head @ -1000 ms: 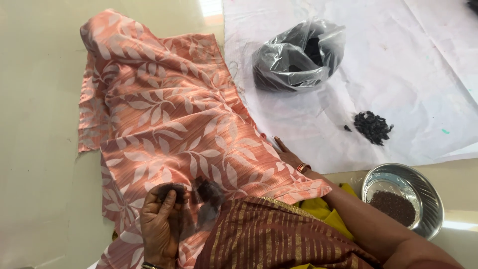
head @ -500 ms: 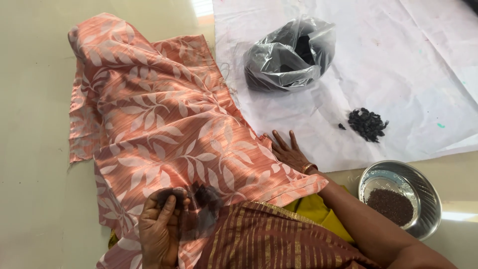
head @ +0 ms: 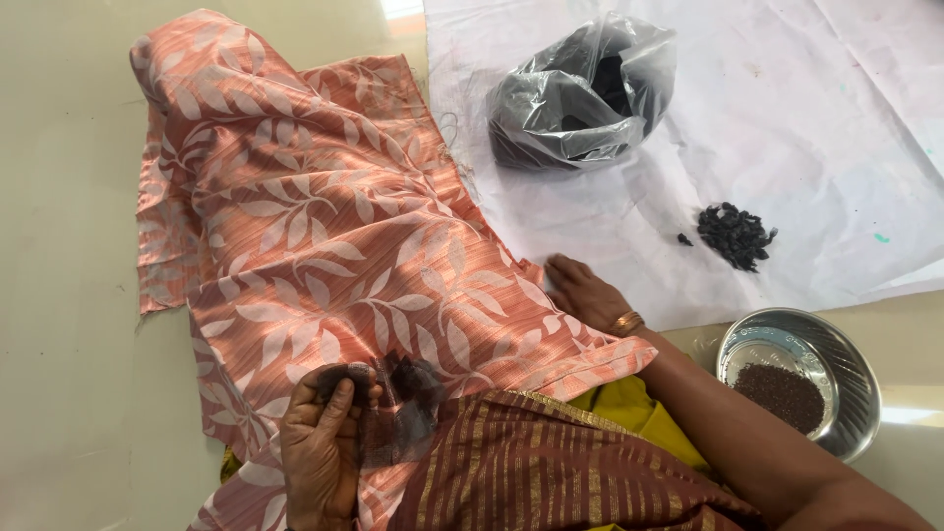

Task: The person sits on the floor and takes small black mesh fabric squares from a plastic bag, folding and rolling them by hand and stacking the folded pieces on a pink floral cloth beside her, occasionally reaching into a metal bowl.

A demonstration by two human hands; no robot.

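**Seated person works a dark clump over patterned cloth**

On the left, the left hand [head: 320,457] is curled closed around a dark, wispy clump [head: 398,413], pinching it against the peach leaf-print cloth [head: 315,226] over the lap. It may be fibre or netting; the view is too dim to tell. Further right, the right hand [head: 588,295] lies flat and open on the white sheet [head: 787,118], holding nothing. A grey plastic bag [head: 580,98] looks still fairly full; only a small dark pile [head: 736,234] lies out. A steel bowl [head: 846,364] of brown seeds [head: 782,395] sits rightmost.
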